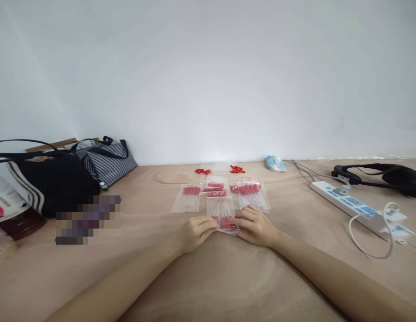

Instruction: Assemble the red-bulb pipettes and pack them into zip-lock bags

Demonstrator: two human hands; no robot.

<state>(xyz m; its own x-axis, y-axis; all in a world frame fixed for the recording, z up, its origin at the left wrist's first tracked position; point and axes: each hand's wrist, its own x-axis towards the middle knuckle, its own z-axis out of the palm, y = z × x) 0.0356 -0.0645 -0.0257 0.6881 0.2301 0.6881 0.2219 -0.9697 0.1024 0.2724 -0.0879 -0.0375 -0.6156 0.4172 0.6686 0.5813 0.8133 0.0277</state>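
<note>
A small clear zip bag [223, 213] with red-capped droppers inside lies on the wooden table in front of me. My left hand [195, 233] pinches its near left edge and my right hand [254, 226] pinches its near right edge. Just beyond lie more filled bags: one at the left [189, 197], a stacked pair in the middle [216, 186] and several overlapping at the right [252, 193]. Loose red caps [237, 169] lie in two small heaps near the wall, with clear dropper tubes between them.
Black and striped bags [60, 174] stand at the left by the wall. At the right are a white power strip [353, 206] with cables, a black headset [385, 175], and a blue tissue pack [275, 163].
</note>
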